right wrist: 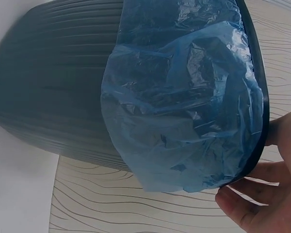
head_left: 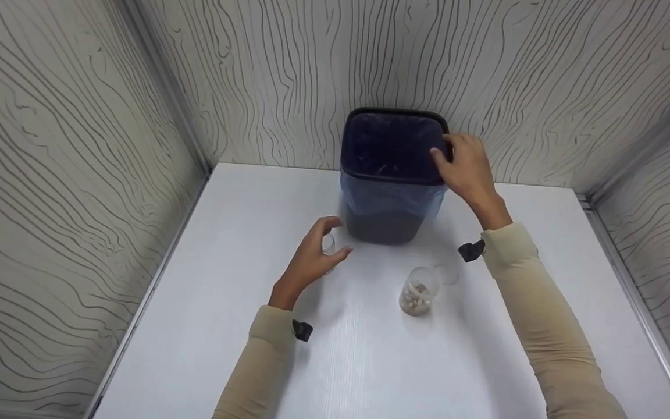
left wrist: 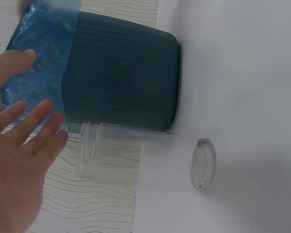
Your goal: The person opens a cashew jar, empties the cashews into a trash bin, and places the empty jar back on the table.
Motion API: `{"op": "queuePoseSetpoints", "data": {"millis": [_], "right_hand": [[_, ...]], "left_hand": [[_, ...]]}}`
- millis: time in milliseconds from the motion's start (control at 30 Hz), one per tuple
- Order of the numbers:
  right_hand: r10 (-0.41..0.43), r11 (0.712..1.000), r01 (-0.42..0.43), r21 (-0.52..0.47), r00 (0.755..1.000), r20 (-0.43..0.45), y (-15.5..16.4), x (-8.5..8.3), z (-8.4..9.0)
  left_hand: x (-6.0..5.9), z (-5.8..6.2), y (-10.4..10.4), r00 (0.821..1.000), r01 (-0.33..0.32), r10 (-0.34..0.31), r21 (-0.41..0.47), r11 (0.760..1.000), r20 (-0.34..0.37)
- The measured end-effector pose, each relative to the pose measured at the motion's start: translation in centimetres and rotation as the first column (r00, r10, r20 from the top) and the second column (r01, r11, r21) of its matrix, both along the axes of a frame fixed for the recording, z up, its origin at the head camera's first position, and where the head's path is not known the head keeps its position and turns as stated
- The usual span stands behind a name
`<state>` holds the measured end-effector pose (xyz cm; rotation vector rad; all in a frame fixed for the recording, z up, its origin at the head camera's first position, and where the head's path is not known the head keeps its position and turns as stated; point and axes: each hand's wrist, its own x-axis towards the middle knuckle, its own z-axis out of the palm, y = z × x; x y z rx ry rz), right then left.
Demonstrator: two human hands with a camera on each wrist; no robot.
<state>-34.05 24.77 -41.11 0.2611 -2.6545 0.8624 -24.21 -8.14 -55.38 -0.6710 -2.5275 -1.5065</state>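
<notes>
Right-hand grip: I had my right hand [head_left: 467,169] clamped on the rim of the bin [head_left: 390,174], thumb inside the edge and fingers [right wrist: 252,204] curled under it.
Left-hand grip: my left hand [head_left: 312,259] was spread apart, fingers straight, just beside the empty jar [left wrist: 109,153]; I could not tell whether it touched the jar.
Bin: it stood upright at the back of the white table [head_left: 195,326], against the wall, lined with a blue bag [right wrist: 184,97] folded over the rim.
Empty jar: clear, uncapped, standing just in front of the bin.
Filled jar: a second jar [head_left: 418,297], open and holding pale lumps, stood near the middle of the table, well apart from both hands.
Lid: one clear lid [left wrist: 202,164] lay flat on the table.
Progress: I judged one jar emptied, the bin steadied, and the filled jar untouched and left to do.
</notes>
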Motion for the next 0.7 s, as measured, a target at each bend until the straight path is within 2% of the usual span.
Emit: {"op": "queuePoseSetpoints", "data": {"millis": [200,700], "right_hand": [[0.009,1.000,-0.009,0.000,0.997,-0.075,0.1,1.1,-0.2],[0.040,0.999,-0.039,0.011,0.987,-0.153,0.7,3.6,-0.5]], "left_hand": [[0.1,-0.1,0.4,1.000,0.008,-0.008,-0.001,1.000,-0.004],[0.1,-0.2,1.2,1.000,0.030,-0.030,-0.003,1.000,-0.009]]}}
